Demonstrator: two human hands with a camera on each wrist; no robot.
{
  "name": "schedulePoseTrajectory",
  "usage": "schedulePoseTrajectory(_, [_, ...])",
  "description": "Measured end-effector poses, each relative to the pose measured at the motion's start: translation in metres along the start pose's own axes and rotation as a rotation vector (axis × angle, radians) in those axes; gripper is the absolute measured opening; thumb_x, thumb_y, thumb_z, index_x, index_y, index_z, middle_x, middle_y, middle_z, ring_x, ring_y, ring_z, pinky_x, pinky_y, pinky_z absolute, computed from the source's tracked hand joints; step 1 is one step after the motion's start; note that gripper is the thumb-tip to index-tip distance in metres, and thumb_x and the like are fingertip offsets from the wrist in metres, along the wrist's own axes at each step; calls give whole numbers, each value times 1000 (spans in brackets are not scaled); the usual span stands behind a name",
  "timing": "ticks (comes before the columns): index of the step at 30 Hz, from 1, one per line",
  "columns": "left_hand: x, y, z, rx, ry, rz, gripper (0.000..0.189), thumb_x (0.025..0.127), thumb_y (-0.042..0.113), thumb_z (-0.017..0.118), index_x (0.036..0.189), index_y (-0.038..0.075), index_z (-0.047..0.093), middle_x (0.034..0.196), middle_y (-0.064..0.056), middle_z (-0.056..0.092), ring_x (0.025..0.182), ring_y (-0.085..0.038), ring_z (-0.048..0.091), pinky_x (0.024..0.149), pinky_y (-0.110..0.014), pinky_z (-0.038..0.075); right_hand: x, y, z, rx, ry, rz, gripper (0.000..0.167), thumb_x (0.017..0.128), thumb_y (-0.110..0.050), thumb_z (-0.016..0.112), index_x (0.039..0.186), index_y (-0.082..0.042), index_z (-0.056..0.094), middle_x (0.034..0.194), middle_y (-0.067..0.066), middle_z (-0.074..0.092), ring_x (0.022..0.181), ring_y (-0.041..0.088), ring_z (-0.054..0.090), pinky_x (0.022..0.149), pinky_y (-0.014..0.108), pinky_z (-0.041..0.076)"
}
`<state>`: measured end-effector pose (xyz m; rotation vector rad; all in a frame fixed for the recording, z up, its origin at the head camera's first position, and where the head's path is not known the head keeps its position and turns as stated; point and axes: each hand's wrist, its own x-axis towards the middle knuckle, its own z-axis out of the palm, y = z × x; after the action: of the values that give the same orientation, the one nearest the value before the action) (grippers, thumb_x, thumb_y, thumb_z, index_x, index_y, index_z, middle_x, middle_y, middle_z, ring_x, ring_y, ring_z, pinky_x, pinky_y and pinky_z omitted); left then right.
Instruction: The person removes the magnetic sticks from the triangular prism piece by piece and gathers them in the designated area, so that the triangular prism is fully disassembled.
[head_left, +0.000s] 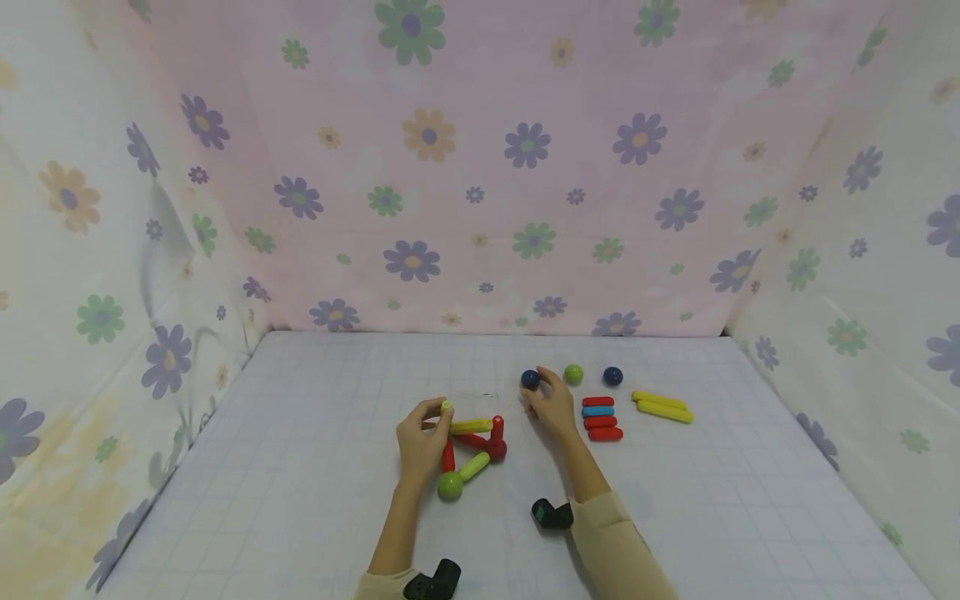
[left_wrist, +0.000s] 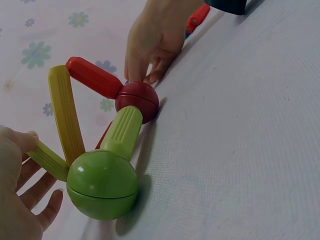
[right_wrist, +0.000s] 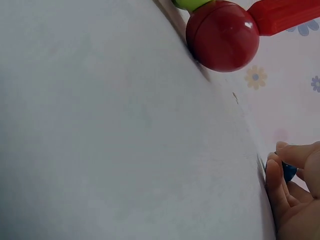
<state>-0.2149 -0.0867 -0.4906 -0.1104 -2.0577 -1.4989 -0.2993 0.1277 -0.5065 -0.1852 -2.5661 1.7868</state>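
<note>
My left hand (head_left: 422, 440) pinches a light green rod (left_wrist: 49, 161) at the side of a partly built frame of rods and balls. The frame has a green ball (head_left: 450, 486) at its near corner and a red ball (head_left: 497, 451) at its right. Another light green rod (head_left: 474, 467) links these balls, and a red rod (head_left: 498, 429) rises from the red ball. A yellow rod (head_left: 471, 426) reaches toward that red rod's top. Farther back, my right hand (head_left: 553, 408) pinches a dark blue ball (head_left: 530, 379) at the tabletop.
Behind and right of my right hand lie a green ball (head_left: 573, 374) and a second dark blue ball (head_left: 612, 376). Short red rods (head_left: 601, 422) and a blue rod (head_left: 598, 412) form a column, with two yellow rods (head_left: 664, 411) farther right. Flowered cloth (head_left: 480, 167) walls the table.
</note>
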Motion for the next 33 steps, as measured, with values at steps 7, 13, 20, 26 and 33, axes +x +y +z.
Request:
schedulePoseTrajectory(7, [-1, 3, 0, -10, -4, -15, 17, 83, 1, 68, 98, -5, 67, 89, -13, 70, 82, -27, 65, 68, -34, 53, -9, -3, -5, -55, 49, -33, 57, 89, -21, 63, 141, -13, 40, 140, 16, 42, 56, 10, 57, 72, 26, 48])
schedulePoseTrajectory(13, [0, 3, 1, -4, 0, -13, 16, 83, 1, 67, 98, -5, 67, 89, -13, 70, 82, -28, 65, 68, -34, 53, -15, -11, -10, -47, 77, -165, 55, 88, -15, 65, 139, -8, 43, 143, 15, 39, 63, 19, 61, 57, 22, 49])
schedulePoseTrajectory(20, [0, 1, 1, 3, -2, -8, 17, 84, 2, 67, 99, -6, 67, 89, -13, 70, 82, -27, 65, 68, -32, 53, -33, -28, -13, 35, -20, -281, 42, 88, -18, 66, 126, -3, 56, 117, 19, 55, 72, 24, 58, 53, 20, 47])
schedulePoseTrajectory(26, [-1, 1, 1, 3, 0, -18, 16, 83, 2, 67, 99, -4, 67, 90, -13, 70, 82, -27, 65, 68, -32, 53, -47, -35, -11, 35, -274, -336, 36, 93, -16, 59, 125, -1, 56, 110, 19, 58, 81, 43, 57, 56, 30, 50])
schedulePoseTrajectory(33, [-1, 1, 1, -10, 1, -28, 18, 84, 3, 67, 100, -4, 67, 91, -13, 70, 82, -27, 65, 68, -31, 53, -60, -36, -2, -66, -396, -465, 33, 91, -15, 61, 118, 3, 61, 103, 14, 64, 71, 27, 60, 63, 25, 49])
